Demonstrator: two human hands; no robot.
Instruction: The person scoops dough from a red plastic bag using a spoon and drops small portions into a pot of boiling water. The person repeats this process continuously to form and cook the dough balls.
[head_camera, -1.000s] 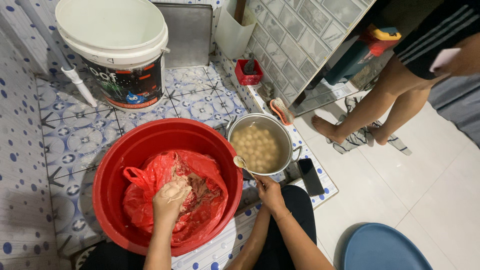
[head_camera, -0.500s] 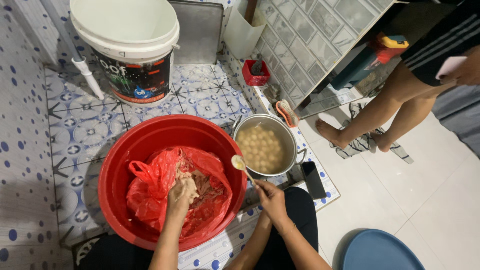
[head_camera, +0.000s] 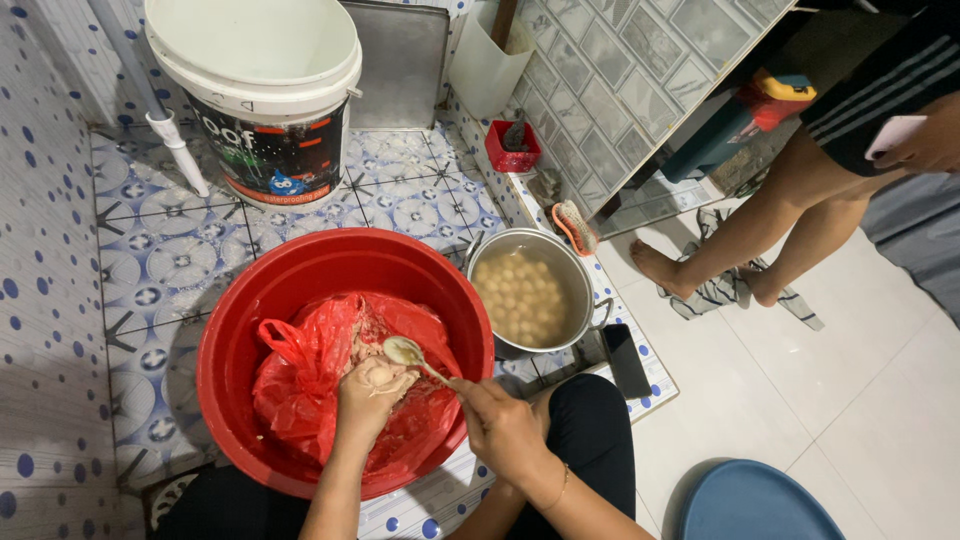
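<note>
Left hand (head_camera: 368, 392) clenched around pale paste lump (head_camera: 378, 374) over red bag (head_camera: 300, 380) in red basin (head_camera: 260, 300); right hand (head_camera: 505, 425) grasping spoon (head_camera: 405, 351) touching lump.

The left hand (head_camera: 368, 400) closes around a pale lump, so its palm and most of the lump stay hidden. The red plastic bag (head_camera: 300, 385) covers the bottom of the red basin (head_camera: 250, 310), and the paste under its folds cannot be made out. The spoon (head_camera: 405, 352) handle vanishes inside the right hand (head_camera: 505, 430). The standing person (head_camera: 800, 190) is cut off above the thighs by the frame's top edge. The blue round thing (head_camera: 760, 505) runs off the bottom edge.
</note>
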